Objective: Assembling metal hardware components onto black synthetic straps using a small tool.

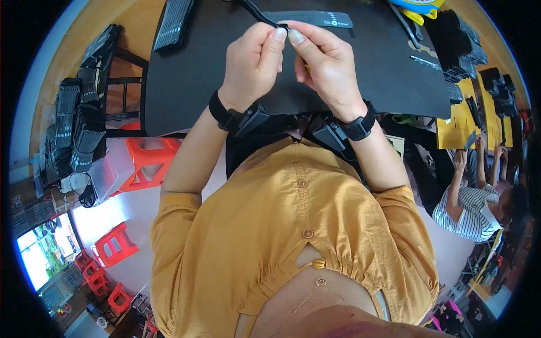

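Both hands meet over the far part of the black table (389, 84). My left hand (248, 67) is closed, its thumb and fingertips pinching the end of a black strap (252, 10). From that pinch the strap runs away toward the upper edge of the view. Against it, my right hand (329, 62) is closed too, with thumb and forefinger on the same strap end. The exact spot between the fingertips is small and partly hidden. Just beyond the hands lies a flat grey strip (315, 18) with white print. Each wrist wears a black band with a small device.
A stack of dark grey strips (173, 23) lies at the table's far left. A blue and yellow object (420, 8) and a thin dark tool (407, 27) lie far right. Black bundles (459, 48) stand beside the table. Red stools (115, 245) are at left; co-workers (468, 211) sit right.
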Available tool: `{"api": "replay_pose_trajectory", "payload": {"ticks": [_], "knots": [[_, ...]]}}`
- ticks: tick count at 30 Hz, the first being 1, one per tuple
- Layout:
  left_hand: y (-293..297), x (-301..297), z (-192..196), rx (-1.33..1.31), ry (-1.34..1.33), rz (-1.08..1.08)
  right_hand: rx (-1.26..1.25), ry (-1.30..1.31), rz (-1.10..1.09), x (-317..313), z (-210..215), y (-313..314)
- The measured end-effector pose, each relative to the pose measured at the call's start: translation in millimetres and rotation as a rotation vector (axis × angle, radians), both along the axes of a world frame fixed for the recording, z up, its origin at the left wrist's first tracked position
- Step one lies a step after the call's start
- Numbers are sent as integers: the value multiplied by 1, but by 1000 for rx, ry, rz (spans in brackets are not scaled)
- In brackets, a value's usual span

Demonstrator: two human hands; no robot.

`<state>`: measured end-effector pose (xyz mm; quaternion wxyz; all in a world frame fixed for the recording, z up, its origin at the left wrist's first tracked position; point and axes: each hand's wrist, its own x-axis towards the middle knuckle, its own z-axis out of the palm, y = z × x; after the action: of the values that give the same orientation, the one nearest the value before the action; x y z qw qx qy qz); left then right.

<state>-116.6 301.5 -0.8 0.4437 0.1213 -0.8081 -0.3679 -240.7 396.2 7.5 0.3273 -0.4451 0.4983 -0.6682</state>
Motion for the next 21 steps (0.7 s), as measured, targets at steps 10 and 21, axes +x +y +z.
{"api": "replay_pose_trajectory", "payload": {"ticks": [10,21], "knots": [[-1,11,-4,164,82,-177,63,-278,220,-4,12,6],[11,16,4,287,49,-156,36,-74,27,3,17,-3]]}}
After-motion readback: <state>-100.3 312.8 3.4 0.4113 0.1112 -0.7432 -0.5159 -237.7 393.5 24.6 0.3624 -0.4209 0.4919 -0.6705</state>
